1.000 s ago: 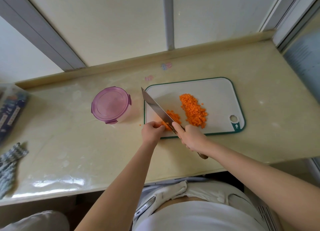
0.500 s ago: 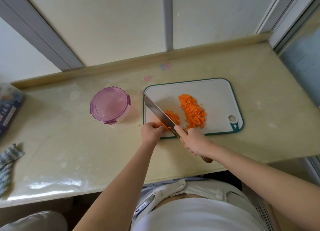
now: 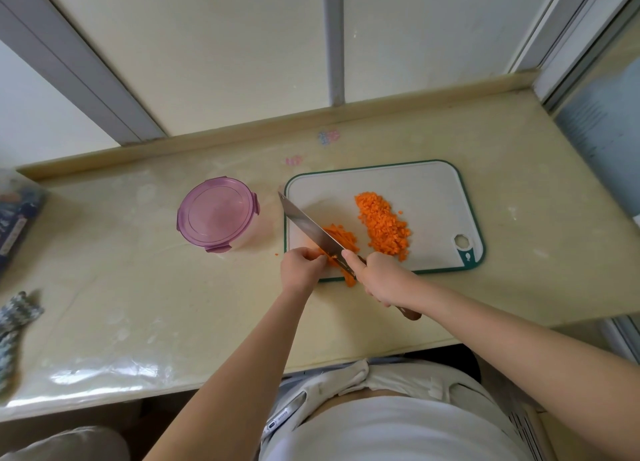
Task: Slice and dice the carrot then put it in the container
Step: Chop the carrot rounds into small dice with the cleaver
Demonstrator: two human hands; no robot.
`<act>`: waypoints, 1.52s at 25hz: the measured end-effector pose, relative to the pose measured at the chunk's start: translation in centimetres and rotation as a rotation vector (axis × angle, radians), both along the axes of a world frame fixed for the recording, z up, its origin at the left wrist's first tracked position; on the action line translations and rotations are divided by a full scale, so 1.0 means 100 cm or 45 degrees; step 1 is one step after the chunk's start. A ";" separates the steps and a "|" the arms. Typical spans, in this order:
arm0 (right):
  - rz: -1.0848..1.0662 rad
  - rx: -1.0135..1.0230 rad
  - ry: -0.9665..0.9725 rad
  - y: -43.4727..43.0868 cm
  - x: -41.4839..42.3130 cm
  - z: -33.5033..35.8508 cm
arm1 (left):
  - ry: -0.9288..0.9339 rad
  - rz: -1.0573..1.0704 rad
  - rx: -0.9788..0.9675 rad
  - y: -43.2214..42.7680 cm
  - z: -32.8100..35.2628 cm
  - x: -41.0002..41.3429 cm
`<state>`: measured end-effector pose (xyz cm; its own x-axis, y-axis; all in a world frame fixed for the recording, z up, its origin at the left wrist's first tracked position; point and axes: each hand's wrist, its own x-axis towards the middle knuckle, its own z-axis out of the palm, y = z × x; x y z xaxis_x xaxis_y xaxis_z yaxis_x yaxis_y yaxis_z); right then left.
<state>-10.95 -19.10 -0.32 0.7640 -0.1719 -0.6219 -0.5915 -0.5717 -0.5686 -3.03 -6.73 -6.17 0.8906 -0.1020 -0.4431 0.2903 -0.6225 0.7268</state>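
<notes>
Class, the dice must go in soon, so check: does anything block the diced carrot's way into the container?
Yes: the lid sits on the container, left of the board. Nothing else visible blocks the way.

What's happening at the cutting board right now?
A person is dicing carrot on the white cutting board. The right hand holds the knife by its handle, with the blade angled across the carrot strips. The left hand holds the strips down at the board's near edge. A pile of diced carrot lies further right on the board. The round container sits left of the board with its purple lid on.
</notes>
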 end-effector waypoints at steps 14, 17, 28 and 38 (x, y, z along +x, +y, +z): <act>0.033 0.003 -0.134 0.012 0.021 -0.010 | 0.012 -0.009 0.013 0.001 -0.002 0.000; -0.062 0.008 -0.129 0.009 0.022 -0.021 | -0.022 -0.023 0.043 0.001 -0.003 -0.002; -0.320 0.572 -0.072 -0.027 0.017 0.002 | -0.445 -0.189 -0.040 0.008 0.001 -0.016; -0.426 0.573 -0.149 -0.043 -0.001 0.002 | -0.951 -1.413 0.499 0.000 0.004 -0.002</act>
<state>-11.05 -23.42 -0.14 0.7816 -0.1540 -0.6045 -0.6173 -0.0510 -0.7851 -3.24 -6.74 -5.80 0.4631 -0.8837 -0.0678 -0.8579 -0.4662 0.2161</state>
